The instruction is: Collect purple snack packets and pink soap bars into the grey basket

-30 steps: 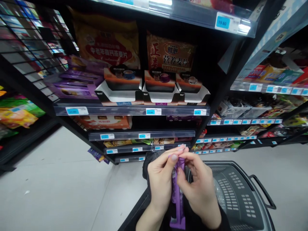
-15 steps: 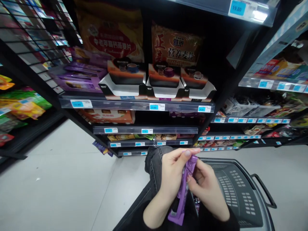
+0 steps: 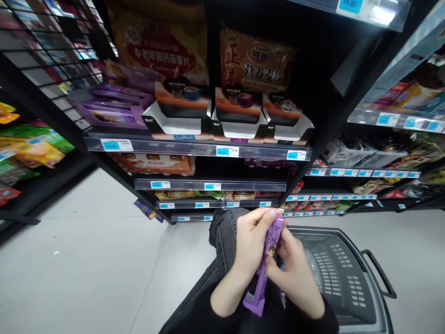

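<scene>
Between my two hands, above my lap, is a long narrow purple stick packet [image 3: 257,295], tilted with its top end toward the shelf. My left hand [image 3: 249,246] grips its upper part from the left, thumb along the top end. From the right, my right hand [image 3: 294,266] pinches the packet's middle between thumb and fingers. The fingers partly cover it, and I cannot tell whether it is one packet or several together. Just right of my right hand stands a grey shopping basket [image 3: 363,278] with slotted sides.
Ahead, a black shelf edge [image 3: 194,146] bears price tags. On it stand cut-front display boxes [image 3: 239,125], purple packs [image 3: 114,109] and cereal bags [image 3: 162,51]. A wire grid [image 3: 38,51] rises at left. My bent knee [image 3: 227,232] is near the lower shelves, above pale floor [image 3: 86,269].
My hands have shifted slightly upward, still holding the purple stick packet. Its upper front shows a little more now. The view has tilted slightly.
</scene>
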The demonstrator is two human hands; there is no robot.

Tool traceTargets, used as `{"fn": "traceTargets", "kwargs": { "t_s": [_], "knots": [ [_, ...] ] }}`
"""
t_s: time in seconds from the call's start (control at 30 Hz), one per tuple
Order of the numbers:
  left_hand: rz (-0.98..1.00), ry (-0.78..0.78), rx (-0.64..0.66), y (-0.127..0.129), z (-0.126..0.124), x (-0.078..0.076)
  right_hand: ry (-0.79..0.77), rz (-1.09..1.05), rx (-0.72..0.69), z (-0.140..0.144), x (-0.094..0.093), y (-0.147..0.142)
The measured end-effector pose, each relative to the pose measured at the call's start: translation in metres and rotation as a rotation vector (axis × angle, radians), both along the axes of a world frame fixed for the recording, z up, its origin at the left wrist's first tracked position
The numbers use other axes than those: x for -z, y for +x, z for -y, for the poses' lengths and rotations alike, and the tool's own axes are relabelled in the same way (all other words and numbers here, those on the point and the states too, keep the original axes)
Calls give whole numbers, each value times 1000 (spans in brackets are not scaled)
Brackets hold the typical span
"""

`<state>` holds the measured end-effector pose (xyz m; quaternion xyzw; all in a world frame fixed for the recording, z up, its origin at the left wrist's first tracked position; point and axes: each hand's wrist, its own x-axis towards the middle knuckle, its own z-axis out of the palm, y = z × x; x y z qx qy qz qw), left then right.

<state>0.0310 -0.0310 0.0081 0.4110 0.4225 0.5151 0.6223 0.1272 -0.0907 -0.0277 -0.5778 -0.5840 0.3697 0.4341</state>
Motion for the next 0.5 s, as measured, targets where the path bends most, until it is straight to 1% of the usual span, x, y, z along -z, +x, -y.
{"fn": "traceTargets", "kwargs": {
  "t_s": [0.2,0.33,0.4,0.5],
  "knots": [
    [8,-51,-6,-2,-4,3,-14,-80,-50,5,17,-5],
    [5,-47,-16,-2,-7,7,-118,-135,-64,14,30,-7],
    [8,-51,-55,-5,-10,10,-187,-151,-73,19,34,-12],
    [-10,-52,-167,-12,-16,16,-266,-167,-115,24,36,-22]
  ]
}}
